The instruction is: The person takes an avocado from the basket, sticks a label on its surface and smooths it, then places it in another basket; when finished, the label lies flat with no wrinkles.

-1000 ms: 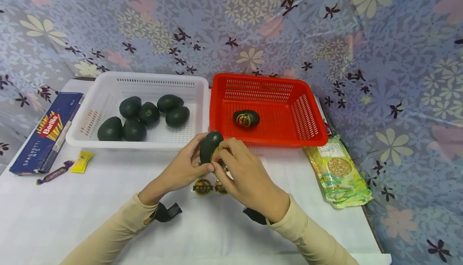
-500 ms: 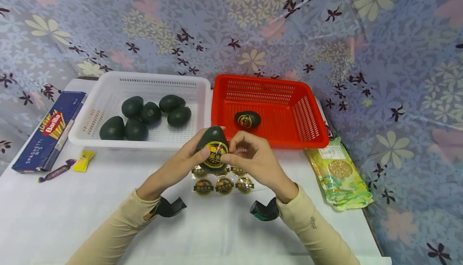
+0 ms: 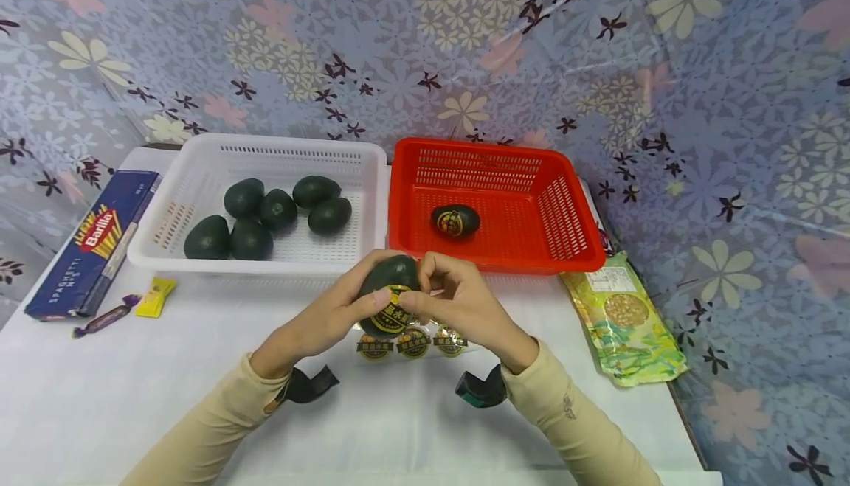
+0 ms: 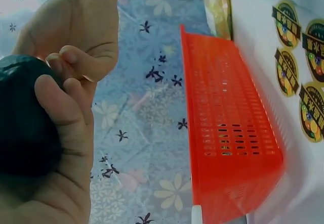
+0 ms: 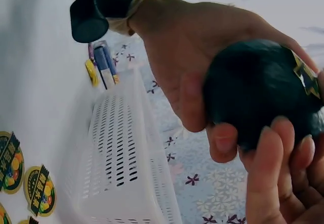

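Head view: your left hand point(image 3: 322, 316) has the avocado point(image 3: 390, 272) in a firm wrap above the tabletop point(image 3: 398, 434), thumb on the label point(image 3: 390, 318). Your right hand point(image 3: 471, 305) comes in opposite: grip mostly closed, fingers bent against the fruit's side, thumb also on the label. Just below lies the sticker sheet point(image 3: 413, 342). Beyond, unlabelled fruit sits in the white basket point(image 3: 252, 265); one labelled avocado point(image 3: 468, 217) lies in the red basket point(image 3: 518, 261). Step in hand looks like smoothing the label down. Best worked from the centre out, thumbs parting, so air leaves at the rim.

Left wrist view: fruit cradled deep in your left palm, fingers round its flank; label out of sight here. Good backing, I judge; let this hand hold steady while the other presses.

Right wrist view: gold label edge shows at the fruit's far side, some of it shining. Cannot tell whether that rim is fully stuck. The skin curves there, so run a fingertip round the edge; light pressure should avoid creases.
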Action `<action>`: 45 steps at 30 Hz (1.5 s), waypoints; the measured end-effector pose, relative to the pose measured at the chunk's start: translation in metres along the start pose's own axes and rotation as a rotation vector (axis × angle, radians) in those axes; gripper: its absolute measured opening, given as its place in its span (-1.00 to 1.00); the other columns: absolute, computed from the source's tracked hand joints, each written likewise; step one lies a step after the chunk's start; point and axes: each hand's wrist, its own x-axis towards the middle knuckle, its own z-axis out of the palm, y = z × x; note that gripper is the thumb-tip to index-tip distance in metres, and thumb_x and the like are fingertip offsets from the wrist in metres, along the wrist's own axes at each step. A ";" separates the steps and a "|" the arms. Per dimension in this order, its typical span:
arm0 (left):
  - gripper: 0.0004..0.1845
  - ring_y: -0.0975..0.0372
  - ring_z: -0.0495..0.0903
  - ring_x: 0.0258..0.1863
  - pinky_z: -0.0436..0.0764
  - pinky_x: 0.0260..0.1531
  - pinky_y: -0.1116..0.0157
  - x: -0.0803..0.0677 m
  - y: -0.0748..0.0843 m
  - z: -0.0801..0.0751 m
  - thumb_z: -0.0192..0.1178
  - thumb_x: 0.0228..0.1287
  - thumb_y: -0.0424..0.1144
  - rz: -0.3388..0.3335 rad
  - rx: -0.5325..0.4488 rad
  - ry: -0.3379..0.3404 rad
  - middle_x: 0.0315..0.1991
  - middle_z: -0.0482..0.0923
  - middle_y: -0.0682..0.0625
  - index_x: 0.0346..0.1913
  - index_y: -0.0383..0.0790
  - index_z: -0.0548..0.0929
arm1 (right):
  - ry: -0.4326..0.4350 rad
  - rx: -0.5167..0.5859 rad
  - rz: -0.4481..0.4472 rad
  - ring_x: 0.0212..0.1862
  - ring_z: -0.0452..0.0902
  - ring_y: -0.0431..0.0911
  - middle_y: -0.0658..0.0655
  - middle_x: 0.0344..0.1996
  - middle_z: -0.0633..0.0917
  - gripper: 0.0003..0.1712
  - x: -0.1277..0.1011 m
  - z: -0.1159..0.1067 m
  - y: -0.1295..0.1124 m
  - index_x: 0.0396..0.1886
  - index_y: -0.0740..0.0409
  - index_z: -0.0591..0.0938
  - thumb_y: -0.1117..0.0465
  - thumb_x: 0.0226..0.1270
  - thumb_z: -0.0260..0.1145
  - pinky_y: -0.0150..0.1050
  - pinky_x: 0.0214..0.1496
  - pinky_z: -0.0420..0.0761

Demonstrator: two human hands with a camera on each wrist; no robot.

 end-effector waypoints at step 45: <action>-0.40 -0.07 0.48 0.28 0.59 0.18 -0.04 0.067 0.012 -0.020 -0.19 0.61 -0.13 -0.037 0.259 0.197 0.42 0.27 -0.23 0.59 -0.07 -0.05 | 0.303 -0.615 -0.050 0.15 0.61 -0.03 0.10 0.19 0.64 -0.08 0.035 -0.036 -0.019 0.40 0.05 0.41 0.00 0.05 0.60 -0.07 0.16 0.66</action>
